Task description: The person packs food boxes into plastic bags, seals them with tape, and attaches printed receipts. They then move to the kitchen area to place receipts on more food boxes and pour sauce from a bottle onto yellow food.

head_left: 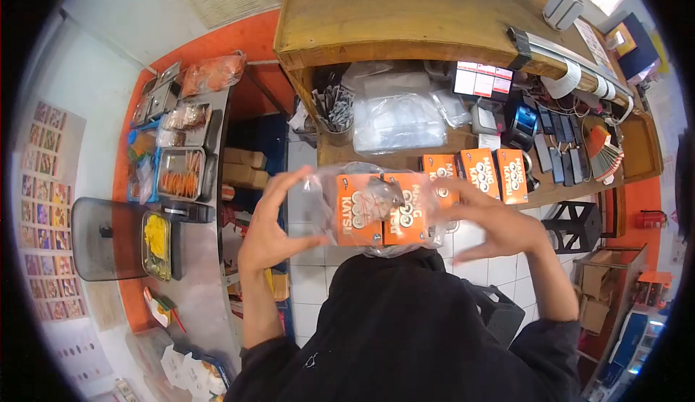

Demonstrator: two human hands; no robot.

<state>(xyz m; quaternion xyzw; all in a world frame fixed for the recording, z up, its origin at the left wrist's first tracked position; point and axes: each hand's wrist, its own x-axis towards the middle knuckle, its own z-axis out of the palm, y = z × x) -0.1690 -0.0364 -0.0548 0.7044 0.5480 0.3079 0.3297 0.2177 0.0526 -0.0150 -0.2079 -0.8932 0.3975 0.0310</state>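
Observation:
A clear plastic bag [323,201] with two orange boxes [360,210] inside is in front of my black shirt. The boxes stand side by side, with "KATSU" lettering upward. My left hand [269,222] holds the bag's left side, thumb and fingers spread wide around its edge. On the other side, my right hand [499,221] curves around the bag's right edge, fingertips at the plastic and thumb lower down. Just beyond the bag, several similar orange boxes [478,170] line the counter's front edge, one partly hidden by the bag and my right hand.
On the wooden counter [405,152] lie a stack of clear plastic bags [398,123], a cup of wrapped utensils [334,112], a tablet [483,81] and a blue device [523,123]. A metal side table [203,293] at left carries food trays [182,174]. A black stool [572,227] stands at right.

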